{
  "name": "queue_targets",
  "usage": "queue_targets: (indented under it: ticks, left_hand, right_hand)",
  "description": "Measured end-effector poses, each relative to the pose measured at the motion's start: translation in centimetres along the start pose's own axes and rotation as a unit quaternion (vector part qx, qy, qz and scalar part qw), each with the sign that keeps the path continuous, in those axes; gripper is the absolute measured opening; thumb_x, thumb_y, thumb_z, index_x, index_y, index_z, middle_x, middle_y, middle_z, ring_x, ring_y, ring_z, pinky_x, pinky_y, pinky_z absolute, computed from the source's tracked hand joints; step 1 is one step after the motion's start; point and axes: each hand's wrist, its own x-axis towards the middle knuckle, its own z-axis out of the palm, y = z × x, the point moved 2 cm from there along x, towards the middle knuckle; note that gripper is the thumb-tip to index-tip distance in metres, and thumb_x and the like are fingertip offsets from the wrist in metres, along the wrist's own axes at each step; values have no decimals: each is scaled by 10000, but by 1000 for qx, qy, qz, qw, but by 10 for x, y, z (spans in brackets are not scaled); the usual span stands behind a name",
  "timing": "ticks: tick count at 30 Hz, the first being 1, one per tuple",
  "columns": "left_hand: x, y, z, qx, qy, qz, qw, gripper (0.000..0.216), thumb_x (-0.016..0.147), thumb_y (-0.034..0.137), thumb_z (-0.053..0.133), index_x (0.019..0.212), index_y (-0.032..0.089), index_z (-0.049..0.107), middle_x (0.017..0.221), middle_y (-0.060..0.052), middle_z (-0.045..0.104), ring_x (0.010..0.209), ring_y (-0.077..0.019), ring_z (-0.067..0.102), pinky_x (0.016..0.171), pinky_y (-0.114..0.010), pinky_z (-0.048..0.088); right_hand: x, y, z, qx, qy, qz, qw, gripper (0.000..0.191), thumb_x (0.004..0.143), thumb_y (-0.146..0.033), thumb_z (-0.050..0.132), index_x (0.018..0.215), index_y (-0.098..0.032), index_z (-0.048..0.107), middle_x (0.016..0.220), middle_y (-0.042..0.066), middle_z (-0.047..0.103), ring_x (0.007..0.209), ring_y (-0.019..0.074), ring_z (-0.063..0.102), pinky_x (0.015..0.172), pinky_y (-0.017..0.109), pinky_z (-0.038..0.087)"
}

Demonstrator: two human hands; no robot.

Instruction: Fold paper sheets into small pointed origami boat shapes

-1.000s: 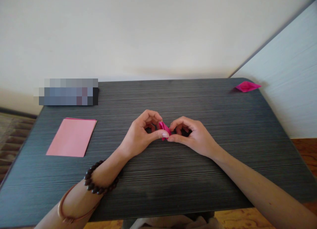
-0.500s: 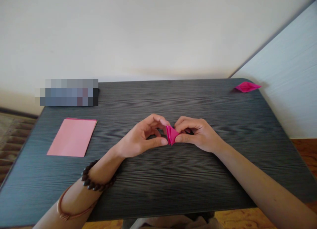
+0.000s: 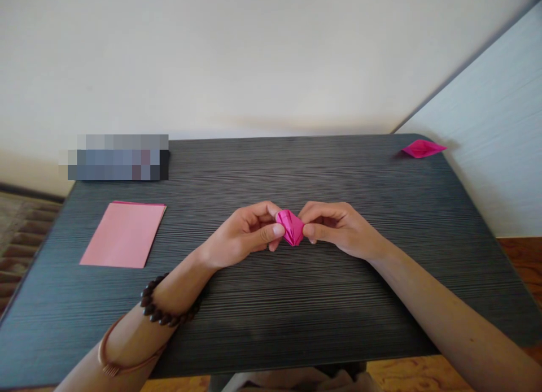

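Observation:
A small folded piece of magenta paper [image 3: 290, 227] is held just above the middle of the dark grey table [image 3: 271, 301]. My left hand [image 3: 243, 234] pinches its left side between thumb and fingers. My right hand [image 3: 339, 229] pinches its right side the same way. The paper shows a rounded, creased face towards me. My left wrist wears a dark bead bracelet [image 3: 163, 313] and a thin copper-coloured bangle [image 3: 112, 364].
A stack of light pink paper sheets [image 3: 122, 235] lies at the table's left. A finished magenta folded shape [image 3: 422, 148] rests at the far right corner by the pale wall panel [image 3: 491, 126]. A blurred-out dark object [image 3: 117, 157] sits at the far left edge.
The folded paper has been turned and spread from a narrow wedge into a wider, rounded face. Both hands have closed in on it, with my left fingers now pinching tighter.

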Motion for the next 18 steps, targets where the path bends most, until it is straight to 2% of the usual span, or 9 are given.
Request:
queue_targets:
  ticks: [3,6,10,14,18]
  left_hand:
    - [0,-2,3,-8,-15,-27,999,204,879,355,556,882,159,500,583,27,544,409,-39,310,391,-197,168]
    - [1,-2,6,-18,-17,-19,1000,204,883,340,555,899,145,494,603,25,535,444,-40,348,404,-183,192]
    - [1,-2,7,-38,1,-11,999,209,880,334,562,882,136,494,568,42,496,457,-39,342,417,-178,194]
    - [1,-3,6,-50,9,-25,998,226,887,353,552,870,134,497,564,19,552,420,-28,309,401,-184,152]
    - [0,-5,7,-79,4,-40,996,202,898,337,540,874,141,496,548,3,587,399,-25,343,385,-156,178]
  right_hand:
    - [0,-1,3,23,-14,12,1000,190,858,-340,594,801,-169,654,769,8,591,647,91,506,602,248,408]
    - [0,-1,8,55,-28,49,997,245,878,-370,559,783,-157,634,720,4,589,606,79,487,570,228,397]
    - [0,1,11,78,-10,87,993,210,849,-353,604,776,-158,637,691,-7,586,569,61,453,497,199,333]
    - [0,5,7,105,-3,98,990,221,848,-365,599,781,-158,640,682,-7,581,489,43,376,420,199,234]
    - [-1,11,7,153,-9,92,984,212,853,-354,596,785,-157,638,653,-13,581,455,32,379,397,184,229]
